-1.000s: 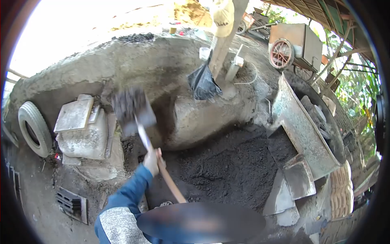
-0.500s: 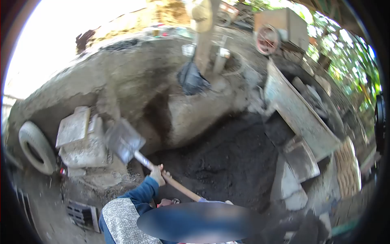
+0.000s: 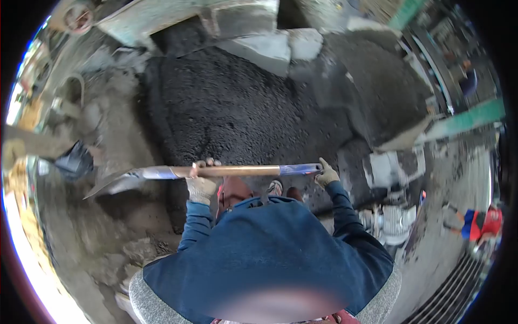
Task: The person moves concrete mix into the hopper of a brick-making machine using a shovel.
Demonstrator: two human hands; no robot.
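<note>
A shovel (image 3: 237, 170) lies almost level across the front of my body, its metal blade pointing left. My left hand (image 3: 202, 183), in a pale glove, is wrapped round the wooden shaft close to the blade socket. At the other end, my right hand (image 3: 327, 174), also gloved, grips the handle by its blue-wrapped part. The blade is seen nearly edge-on and blurred, so whether anything lies on it cannot be told. Beyond the shaft spreads a bed of dark, damp, grainy material (image 3: 232, 108), apart from the blade.
Pale blocks (image 3: 264, 48) and a long trough (image 3: 145, 21) border the dark material at the far side. A black bag (image 3: 75, 161) hangs by a post on the left. A motor (image 3: 396, 224) stands at right, and a person in red (image 3: 488, 224) is farther off.
My view and body have turned right toward the dark material. The shovel has come from pointing out toward the stacked blocks to lying crosswise before me, still held.
</note>
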